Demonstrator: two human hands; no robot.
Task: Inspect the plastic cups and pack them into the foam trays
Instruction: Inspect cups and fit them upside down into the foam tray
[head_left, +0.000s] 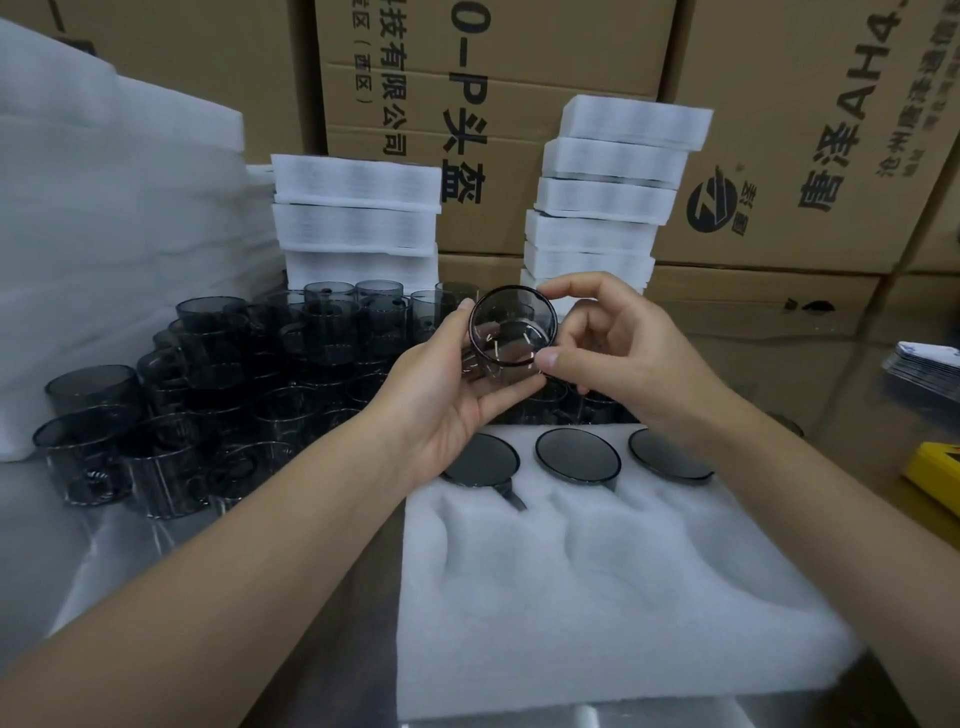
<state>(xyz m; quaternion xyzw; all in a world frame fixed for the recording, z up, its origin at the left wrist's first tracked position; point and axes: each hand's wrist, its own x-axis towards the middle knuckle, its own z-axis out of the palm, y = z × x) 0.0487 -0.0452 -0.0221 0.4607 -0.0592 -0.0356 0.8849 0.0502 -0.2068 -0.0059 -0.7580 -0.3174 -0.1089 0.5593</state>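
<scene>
Above one foam tray with three cups, left hand and right hand pinch one raised cup in their grip

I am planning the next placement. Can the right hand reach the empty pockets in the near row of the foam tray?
Probably yes. The right hand is above the foam tray at its far edge, and nothing covers the near empty pockets. Its fingers, though, pinch the cup with the left hand.

The raised cup is showing a smoky, see-through grey, matching the heaped cups. The foam tray is looking plain white. The brown cartons are carrying black printed characters, and a yellow item is peeking in.
</scene>
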